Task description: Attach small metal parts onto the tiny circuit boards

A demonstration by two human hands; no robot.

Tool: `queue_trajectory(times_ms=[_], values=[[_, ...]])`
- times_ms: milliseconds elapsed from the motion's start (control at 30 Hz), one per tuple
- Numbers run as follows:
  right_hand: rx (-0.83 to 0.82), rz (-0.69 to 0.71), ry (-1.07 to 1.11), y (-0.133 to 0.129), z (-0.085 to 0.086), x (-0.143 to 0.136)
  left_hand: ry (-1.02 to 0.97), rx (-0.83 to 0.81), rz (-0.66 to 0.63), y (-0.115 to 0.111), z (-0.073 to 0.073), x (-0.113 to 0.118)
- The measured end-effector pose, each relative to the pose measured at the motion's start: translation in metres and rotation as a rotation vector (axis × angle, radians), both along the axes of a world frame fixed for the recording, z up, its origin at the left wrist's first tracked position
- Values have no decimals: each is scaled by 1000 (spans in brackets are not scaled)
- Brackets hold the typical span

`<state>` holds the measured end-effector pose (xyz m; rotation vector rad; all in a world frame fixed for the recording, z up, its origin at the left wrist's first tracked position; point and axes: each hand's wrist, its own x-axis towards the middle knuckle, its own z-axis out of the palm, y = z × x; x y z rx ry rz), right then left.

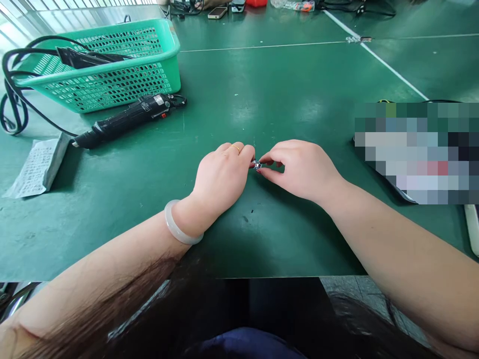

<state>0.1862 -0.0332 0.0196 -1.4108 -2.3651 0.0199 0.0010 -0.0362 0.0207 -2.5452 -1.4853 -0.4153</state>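
Observation:
Just above the green table top, a tiny part with dark and silvery markings (256, 164) is pinched between my two hands. My left hand (225, 174) is closed, its thumb and fingertips on the part's left side; most of these fingers are hidden behind the knuckles. From the right, the thumb and forefinger of my right hand (299, 167) grip the part's other side. The part is too small to name by kind. A ring sits on a left finger and a pale bangle (179, 227) on the left wrist.
A green perforated basket (112, 80) holding a black cabled tool stands at the back left. In front lies a black electric screwdriver (127, 119), near a folded paper with writing (35, 164). A blurred-out item (419, 154) is on the right. A phone (217, 12) lies far back.

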Motion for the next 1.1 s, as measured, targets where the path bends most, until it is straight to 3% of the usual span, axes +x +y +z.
queue_trajectory(times_ms=[1100], values=[[-10,12,-45,0,-1,0,-20,-33,-23,0,-1,1]])
